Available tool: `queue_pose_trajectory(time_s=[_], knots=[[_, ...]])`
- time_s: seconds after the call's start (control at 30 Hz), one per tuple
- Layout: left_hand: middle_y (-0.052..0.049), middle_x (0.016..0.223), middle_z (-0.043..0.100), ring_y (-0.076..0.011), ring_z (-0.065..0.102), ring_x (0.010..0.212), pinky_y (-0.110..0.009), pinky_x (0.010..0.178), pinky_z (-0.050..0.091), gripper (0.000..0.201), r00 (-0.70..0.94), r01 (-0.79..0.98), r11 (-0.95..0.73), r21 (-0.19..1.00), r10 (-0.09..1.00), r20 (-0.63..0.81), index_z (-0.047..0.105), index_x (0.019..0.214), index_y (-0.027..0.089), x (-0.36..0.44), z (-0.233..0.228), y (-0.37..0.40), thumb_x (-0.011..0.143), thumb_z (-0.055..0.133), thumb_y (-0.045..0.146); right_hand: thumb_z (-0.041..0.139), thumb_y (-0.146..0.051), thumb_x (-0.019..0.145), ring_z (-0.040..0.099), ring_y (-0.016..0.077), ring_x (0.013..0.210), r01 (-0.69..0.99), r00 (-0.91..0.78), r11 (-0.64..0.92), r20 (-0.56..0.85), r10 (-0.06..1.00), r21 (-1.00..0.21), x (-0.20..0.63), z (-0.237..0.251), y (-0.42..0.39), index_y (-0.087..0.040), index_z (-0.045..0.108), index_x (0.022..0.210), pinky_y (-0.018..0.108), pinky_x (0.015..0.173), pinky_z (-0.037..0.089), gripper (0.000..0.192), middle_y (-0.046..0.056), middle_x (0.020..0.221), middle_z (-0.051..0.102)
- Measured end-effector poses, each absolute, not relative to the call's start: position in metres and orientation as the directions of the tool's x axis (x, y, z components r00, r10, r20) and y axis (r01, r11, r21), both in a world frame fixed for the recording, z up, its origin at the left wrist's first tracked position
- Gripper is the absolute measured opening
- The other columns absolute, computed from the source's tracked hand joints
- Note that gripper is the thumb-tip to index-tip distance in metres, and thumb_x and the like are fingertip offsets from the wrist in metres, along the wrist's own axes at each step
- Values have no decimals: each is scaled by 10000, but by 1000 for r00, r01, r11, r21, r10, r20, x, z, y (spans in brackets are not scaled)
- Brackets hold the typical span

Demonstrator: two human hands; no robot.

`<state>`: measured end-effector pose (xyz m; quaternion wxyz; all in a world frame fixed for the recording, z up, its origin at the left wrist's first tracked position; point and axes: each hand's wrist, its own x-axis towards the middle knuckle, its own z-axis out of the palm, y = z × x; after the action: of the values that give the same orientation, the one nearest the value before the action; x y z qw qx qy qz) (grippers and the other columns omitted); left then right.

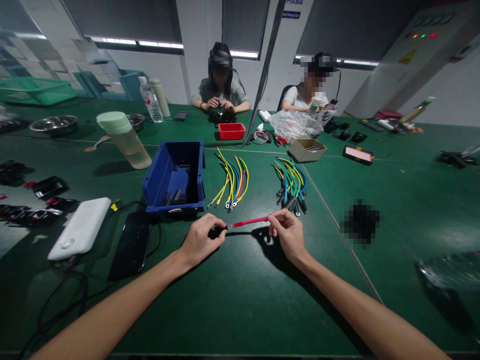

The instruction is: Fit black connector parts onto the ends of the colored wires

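Red wire (249, 221) held level just above the green table (240, 300), near the blue bin (174, 177): left hand (200, 240) pinches what looks like a black end-piece, right hand (288, 234) pinches the opposite end; keep both pinches firm, wire taut.

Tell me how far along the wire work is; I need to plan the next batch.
Looks done: two bundles lie sorted on the table, the left bundle with ring ends, the right bundle with dark sleeves. In hand: a red wire held at one end by the left hand and at the other by the right hand. Left: dark parts sit in the blue bin; how many remain cannot be told.
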<state>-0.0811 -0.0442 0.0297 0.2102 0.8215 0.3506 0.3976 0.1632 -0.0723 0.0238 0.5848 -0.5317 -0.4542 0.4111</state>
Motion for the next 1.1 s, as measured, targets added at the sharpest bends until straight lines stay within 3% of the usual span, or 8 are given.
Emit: queue_pose_trajectory(time_s=[1.1], knots=[[-44,807,630,-159,595,759,-289,708,484,109,432,401,-662,633,746,506,610,869,162,-83,28,-44,785,585,96,706,-345,739,488,86,413,-15,222,96,91,971,-995,163,24,-73,-184,560,723,209,405,370,218,-39,522,549]])
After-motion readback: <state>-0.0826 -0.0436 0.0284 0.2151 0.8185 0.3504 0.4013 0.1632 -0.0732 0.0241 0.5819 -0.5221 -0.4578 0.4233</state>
